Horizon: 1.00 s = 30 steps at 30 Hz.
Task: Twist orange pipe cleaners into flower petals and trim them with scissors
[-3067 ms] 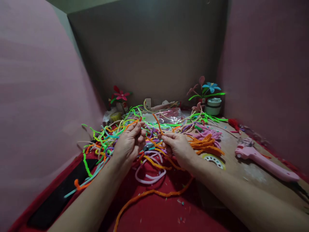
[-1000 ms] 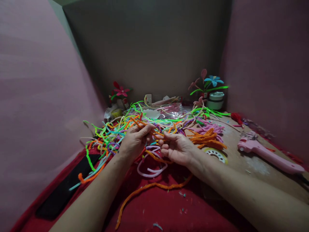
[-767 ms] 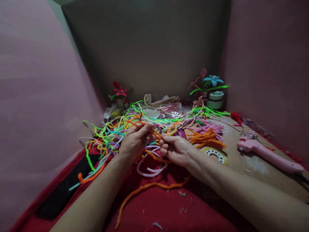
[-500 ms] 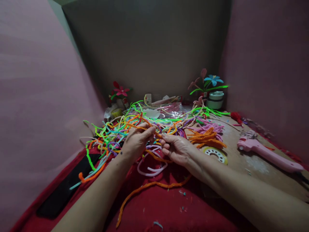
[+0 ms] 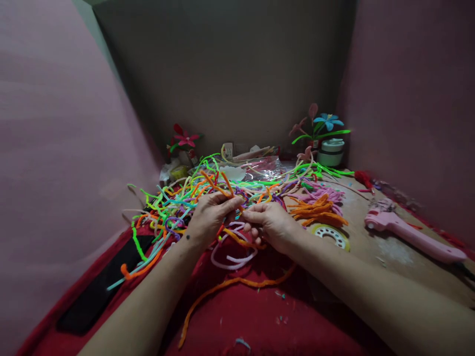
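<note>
Near the centre, my left hand [image 5: 212, 216] pinches an orange pipe cleaner [image 5: 226, 184], whose two ends stick up above the fingers. My right hand [image 5: 270, 222] has its thumb and forefinger closed on the lower end of the same piece, close to my left fingertips. A tangled heap of many-coloured pipe cleaners [image 5: 178, 202] lies behind and left of the hands. One long orange pipe cleaner [image 5: 222, 285] curves over the red cloth in front, and a pale lilac one [image 5: 233, 267] loops below the hands.
A pink glue gun [image 5: 415, 237] lies on the board at right, near a yellow-white tape roll [image 5: 330, 237] and an orange bundle [image 5: 319, 211]. A black phone-like slab [image 5: 100, 287] rests at left. Behind stand a blue flower [image 5: 328, 121], a red flower [image 5: 186, 139] and a lidded jar [image 5: 331, 152].
The orange piece between my hands has turned from lying sideways to pointing upward with two ends spread. My right hand has shifted slightly left, closer to my left.
</note>
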{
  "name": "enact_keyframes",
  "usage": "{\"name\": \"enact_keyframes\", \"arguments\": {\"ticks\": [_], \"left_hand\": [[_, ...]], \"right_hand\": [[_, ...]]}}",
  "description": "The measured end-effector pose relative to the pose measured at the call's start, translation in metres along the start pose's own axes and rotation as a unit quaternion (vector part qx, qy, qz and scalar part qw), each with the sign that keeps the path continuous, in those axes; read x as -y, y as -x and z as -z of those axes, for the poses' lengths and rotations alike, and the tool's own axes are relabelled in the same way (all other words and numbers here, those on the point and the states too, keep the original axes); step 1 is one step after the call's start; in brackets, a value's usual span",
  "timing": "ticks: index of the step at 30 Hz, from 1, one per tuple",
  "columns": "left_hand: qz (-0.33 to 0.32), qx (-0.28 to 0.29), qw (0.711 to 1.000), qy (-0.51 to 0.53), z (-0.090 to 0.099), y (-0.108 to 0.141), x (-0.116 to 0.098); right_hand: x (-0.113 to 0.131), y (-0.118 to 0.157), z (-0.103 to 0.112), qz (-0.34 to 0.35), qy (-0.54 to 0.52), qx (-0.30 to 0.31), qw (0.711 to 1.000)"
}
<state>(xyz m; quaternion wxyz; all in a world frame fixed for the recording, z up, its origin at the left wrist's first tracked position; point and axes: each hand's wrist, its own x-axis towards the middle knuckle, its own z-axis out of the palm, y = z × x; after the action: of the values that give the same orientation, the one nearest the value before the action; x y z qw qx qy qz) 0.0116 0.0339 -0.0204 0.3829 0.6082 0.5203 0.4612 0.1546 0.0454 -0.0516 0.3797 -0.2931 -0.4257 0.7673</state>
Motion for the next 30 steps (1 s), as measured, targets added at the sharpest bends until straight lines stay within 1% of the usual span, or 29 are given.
{"name": "enact_keyframes", "arguments": {"ticks": [2,4,5,7,10,12,14,17,20,22,26,30], "left_hand": [[-0.003,0.005,0.999,-0.039,-0.001,0.001,-0.001],[0.003,0.006,0.997,-0.072,-0.002,0.001,-0.002],[0.014,0.002,0.997,-0.070,-0.003,0.002,-0.002],[0.051,-0.007,0.998,-0.025,-0.004,0.002,-0.001],[0.092,-0.002,0.992,0.086,-0.005,0.002,0.002],[0.090,-0.010,0.985,0.145,-0.005,0.001,0.002],[0.086,-0.036,0.977,0.194,-0.004,0.000,0.001],[0.087,-0.052,0.966,0.238,-0.003,-0.003,-0.002],[0.082,-0.033,0.968,0.235,-0.001,-0.004,-0.003],[0.072,-0.019,0.973,0.218,0.000,-0.004,-0.002],[0.059,0.015,0.981,0.186,0.000,-0.002,0.004],[0.046,0.018,0.987,0.152,-0.002,-0.001,0.008]], "right_hand": [[0.000,0.001,-0.001,0.017,0.019,-0.030,0.999],[0.000,0.002,-0.001,0.020,0.023,-0.041,0.999],[0.000,0.002,-0.002,0.019,0.020,-0.040,0.999],[-0.001,0.002,-0.002,0.026,0.011,-0.032,0.999],[-0.003,0.002,-0.004,0.058,0.010,-0.020,0.998],[-0.003,0.002,-0.005,0.068,0.015,-0.021,0.997],[-0.004,0.003,-0.005,0.064,0.025,-0.018,0.997],[-0.004,0.002,-0.003,0.059,0.041,0.013,0.997],[-0.004,0.000,0.001,0.068,0.030,0.063,0.995],[-0.003,-0.002,0.003,0.082,0.005,0.071,0.994],[-0.003,-0.006,0.005,0.086,-0.011,0.025,0.996],[-0.005,-0.008,0.005,0.078,0.019,0.011,0.997]]}}
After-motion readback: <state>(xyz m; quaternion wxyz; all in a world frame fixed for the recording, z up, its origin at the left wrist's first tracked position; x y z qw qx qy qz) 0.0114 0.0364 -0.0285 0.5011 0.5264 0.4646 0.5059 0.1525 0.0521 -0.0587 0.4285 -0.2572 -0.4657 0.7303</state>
